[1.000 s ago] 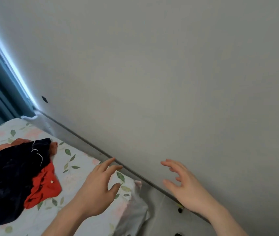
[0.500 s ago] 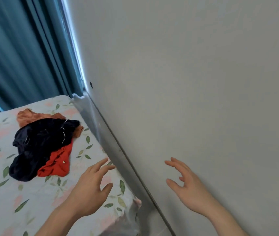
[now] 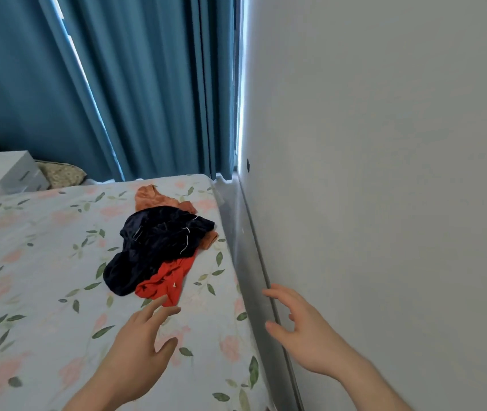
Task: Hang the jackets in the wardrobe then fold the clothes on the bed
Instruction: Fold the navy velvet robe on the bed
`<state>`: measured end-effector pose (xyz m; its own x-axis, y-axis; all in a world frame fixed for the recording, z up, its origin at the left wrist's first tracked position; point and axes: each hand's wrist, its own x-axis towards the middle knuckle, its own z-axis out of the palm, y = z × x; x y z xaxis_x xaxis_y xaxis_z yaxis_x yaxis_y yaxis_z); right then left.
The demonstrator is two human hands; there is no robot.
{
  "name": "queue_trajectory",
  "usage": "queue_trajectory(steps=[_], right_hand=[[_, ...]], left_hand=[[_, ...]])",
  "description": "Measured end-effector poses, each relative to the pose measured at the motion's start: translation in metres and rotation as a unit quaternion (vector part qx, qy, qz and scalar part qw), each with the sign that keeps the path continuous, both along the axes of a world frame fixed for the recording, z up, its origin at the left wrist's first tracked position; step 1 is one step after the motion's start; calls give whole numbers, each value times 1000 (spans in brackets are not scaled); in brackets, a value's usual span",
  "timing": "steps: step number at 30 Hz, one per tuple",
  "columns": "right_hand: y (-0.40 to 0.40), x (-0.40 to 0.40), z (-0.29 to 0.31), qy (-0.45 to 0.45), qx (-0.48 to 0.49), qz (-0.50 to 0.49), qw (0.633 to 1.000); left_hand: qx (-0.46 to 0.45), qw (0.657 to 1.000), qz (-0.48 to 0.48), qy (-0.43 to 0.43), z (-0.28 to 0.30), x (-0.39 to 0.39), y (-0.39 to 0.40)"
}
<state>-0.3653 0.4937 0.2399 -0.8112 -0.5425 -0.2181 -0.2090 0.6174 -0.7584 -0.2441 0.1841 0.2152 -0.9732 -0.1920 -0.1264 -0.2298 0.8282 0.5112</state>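
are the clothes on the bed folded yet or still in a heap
Unfolded, in a crumpled heap: the dark garment lies bunched over the red one and the orange one on the bed. Neither hand touches them.

Big bed w/ pale sheet printed in green leaves & pink flowers (image 3: pixel 28 262). On it, near the wall side: crumpled dark navy cloth (image 3: pixel 159 241) on top of a red cloth (image 3: pixel 165 281) & an orange cloth (image 3: pixel 150 197).
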Motion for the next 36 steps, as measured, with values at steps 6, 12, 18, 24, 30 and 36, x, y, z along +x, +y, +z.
queue_trajectory(steps=[6,12,18,24,30,36], right_hand=[[-47,-60,-4,-2,12,87,996],[-110,-135,-28,-9,28,208,978],[-172,-192,-46,-24,43,327,944],[-191,-210,-60,-30,50,375,925],[-166,-210,-75,-27,59,360,931],[-153,-235,-86,-28,71,318,945]], left_hand=[[24,997,77,16,0,-14,-17],[20,983,182,-11,-12,-30,-17],[27,952,303,-19,-28,-45,-3],[35,929,367,-7,-28,-41,22],[29,940,339,-21,-28,-45,23],[63,955,287,-31,-44,-80,16]])
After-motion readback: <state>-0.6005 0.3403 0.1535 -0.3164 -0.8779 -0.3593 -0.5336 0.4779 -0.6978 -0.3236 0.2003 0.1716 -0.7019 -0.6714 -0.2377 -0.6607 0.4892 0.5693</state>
